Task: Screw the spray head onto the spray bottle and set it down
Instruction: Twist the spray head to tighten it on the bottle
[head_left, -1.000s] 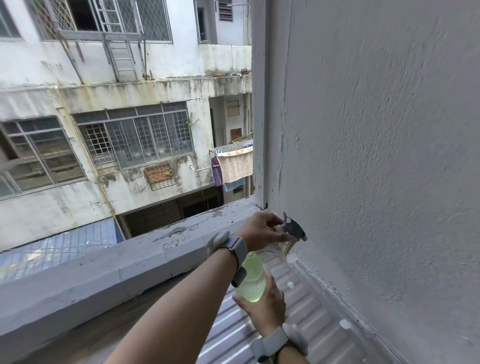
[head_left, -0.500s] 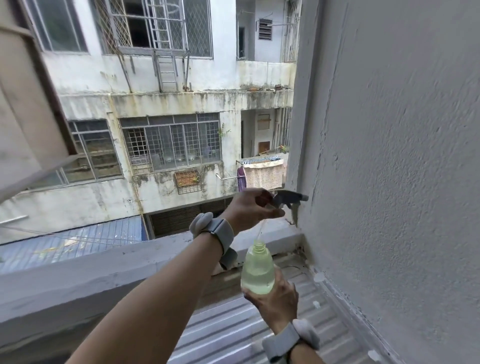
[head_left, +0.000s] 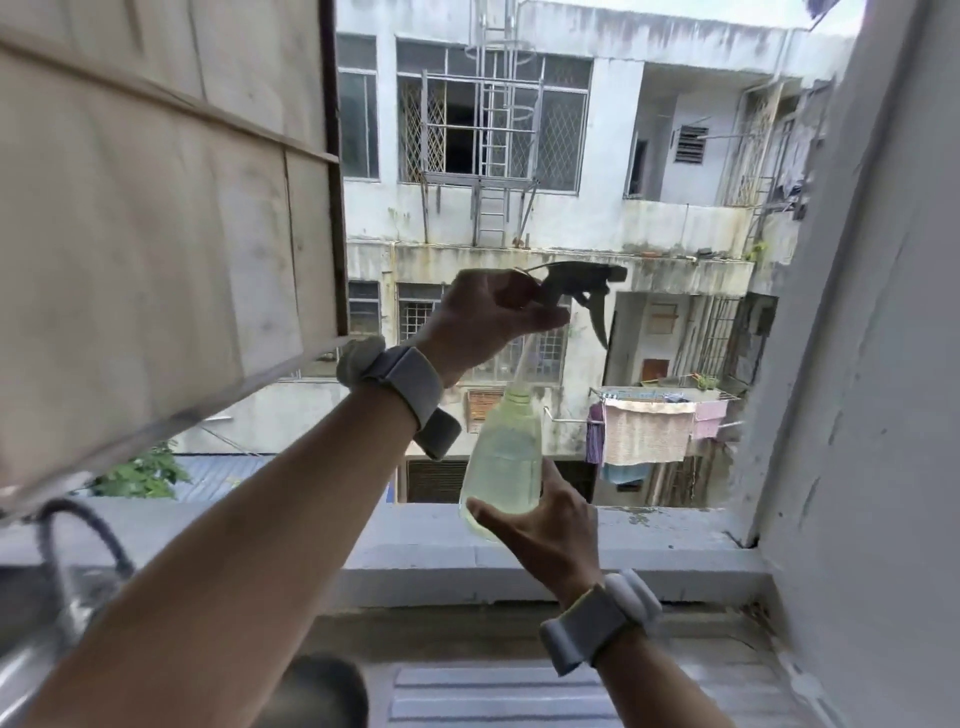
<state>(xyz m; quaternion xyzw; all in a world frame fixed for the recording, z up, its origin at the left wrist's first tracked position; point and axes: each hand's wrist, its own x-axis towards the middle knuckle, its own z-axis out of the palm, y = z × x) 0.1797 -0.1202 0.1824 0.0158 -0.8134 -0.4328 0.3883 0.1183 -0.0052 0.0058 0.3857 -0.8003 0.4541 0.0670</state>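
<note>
— So, where was the spray bottle (head_left: 501, 462) at that moment?

— Held up in the air in front of the grey ledge (head_left: 649, 551), roughly upright, with pale yellow-green liquid inside. The right hand (head_left: 545, 525) cupped its base from below, its grip closed around the bottom of the bottle.

— And the spray head (head_left: 582, 288)?

— Above the bottle, not seated on the neck. The left hand (head_left: 488, 317) pinched it by the collar, grip closed on it, nozzle pointing right and trigger hanging down. A thin dip tube ran down from the head toward the bottle's open mouth; whether its tip was inside, I couldn't tell.

— Anything on the wrists?

— A grey band (head_left: 410, 379) on the left, another band (head_left: 592, 629) on the right.

— And around them?

— An open shutter panel (head_left: 156, 208) at the near left, a plastered wall (head_left: 883, 364) on the right, laundry (head_left: 647, 431) far across the courtyard.
</note>
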